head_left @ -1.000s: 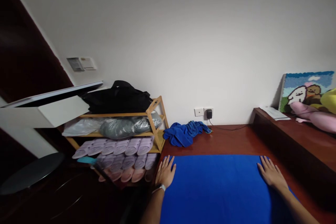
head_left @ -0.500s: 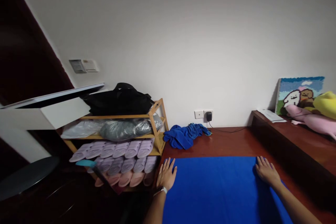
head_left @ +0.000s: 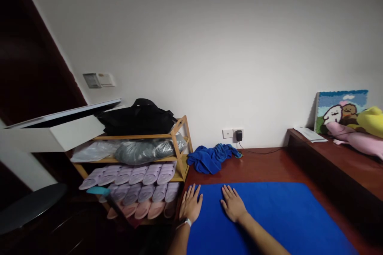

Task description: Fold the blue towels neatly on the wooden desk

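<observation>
A blue cloth (head_left: pixel 278 215) lies spread flat over the reddish-brown wooden surface (head_left: pixel 260 163). My left hand (head_left: pixel 190 204) rests palm down at the cloth's far left corner, fingers stretched out, with a watch on the wrist. Farther right on the same cloth, near its far edge, my right hand (head_left: pixel 233 204) lies flat with its fingers extended. Neither hand grips anything. Beyond the cloth, a crumpled blue towel (head_left: pixel 211 158) sits against the wall.
On the left stands a wooden rack (head_left: pixel 179 143) with lilac slippers (head_left: pixel 151 173), pink slippers and a black bag (head_left: pixel 137 118). A plug (head_left: pixel 239 135) with a cord is in the wall socket. Plush toys (head_left: pixel 362 141) and a picture (head_left: pixel 341 109) sit on the raised ledge at right.
My right hand has moved left across the cloth, from its far right corner to near my left hand. My left hand stays at the left corner. The view has tilted slightly.
</observation>
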Available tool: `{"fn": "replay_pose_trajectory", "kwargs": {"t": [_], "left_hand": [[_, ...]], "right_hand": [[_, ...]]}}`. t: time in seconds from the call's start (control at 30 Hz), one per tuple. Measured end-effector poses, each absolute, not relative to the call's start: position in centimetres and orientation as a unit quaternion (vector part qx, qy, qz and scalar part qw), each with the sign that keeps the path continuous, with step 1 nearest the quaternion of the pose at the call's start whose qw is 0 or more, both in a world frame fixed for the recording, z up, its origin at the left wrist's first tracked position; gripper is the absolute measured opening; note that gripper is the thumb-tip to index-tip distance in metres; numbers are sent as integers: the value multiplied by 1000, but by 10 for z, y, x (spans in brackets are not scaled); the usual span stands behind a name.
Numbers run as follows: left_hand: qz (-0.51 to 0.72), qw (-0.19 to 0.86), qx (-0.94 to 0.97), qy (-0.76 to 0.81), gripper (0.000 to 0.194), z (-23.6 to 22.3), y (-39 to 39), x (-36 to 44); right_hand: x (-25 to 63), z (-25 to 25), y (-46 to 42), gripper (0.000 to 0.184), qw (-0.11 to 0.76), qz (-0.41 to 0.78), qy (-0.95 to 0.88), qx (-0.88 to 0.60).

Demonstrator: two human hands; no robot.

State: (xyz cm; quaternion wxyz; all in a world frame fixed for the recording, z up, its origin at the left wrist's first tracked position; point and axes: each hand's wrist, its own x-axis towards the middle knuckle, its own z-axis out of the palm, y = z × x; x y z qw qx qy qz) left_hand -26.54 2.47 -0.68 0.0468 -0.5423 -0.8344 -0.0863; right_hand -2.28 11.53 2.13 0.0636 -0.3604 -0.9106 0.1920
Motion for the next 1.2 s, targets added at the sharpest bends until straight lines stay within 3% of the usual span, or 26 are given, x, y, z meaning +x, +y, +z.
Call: {"fn": "replay_pose_trajectory", "kwargs": {"t": [0.17,0.37,0.53,1.2], "left_hand": [[-85,44,-544,-834,56,-7,25,-266],[-95,50,-544,-832,56,-9,26,-266],[-86,37,-540,-837,56,-6,26,-266],[-90,40,-542,-835,55,-8,27,-268]], "right_hand": [[37,9,150,74,58,159,-892,-418],[197,-31,228,72,15,55,-825,-562],[294,-71,267,65,44,-26,-801,-596],[297,-81,265,65,57,-40,-793,-606]]}}
